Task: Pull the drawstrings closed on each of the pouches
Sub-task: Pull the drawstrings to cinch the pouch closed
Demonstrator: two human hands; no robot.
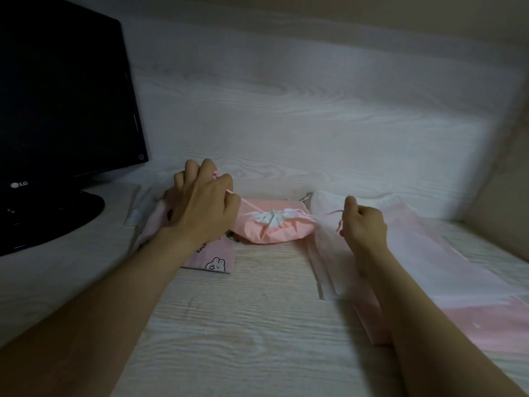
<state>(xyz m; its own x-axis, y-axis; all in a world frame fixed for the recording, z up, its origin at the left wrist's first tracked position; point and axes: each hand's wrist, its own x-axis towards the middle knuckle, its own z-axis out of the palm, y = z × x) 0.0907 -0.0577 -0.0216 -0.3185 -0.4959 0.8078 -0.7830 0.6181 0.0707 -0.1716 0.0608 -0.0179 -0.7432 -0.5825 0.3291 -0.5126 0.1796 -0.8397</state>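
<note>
At the cord ends, your left hand (200,204) and right hand (363,222) each pinch a drawstring (329,214) in a closed grip. Between them the salmon pouch (272,232) lies on the surface (257,310), mouth gathered shut. The rabbit-print pouch (213,260) and pale pink pouch (415,253) look left to do.

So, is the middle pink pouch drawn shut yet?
Shut, or nearly: the pink pouch has its white top bunched tight, left hand and right hand holding its drawstrings taut. Any small gap: cannot tell.
</note>
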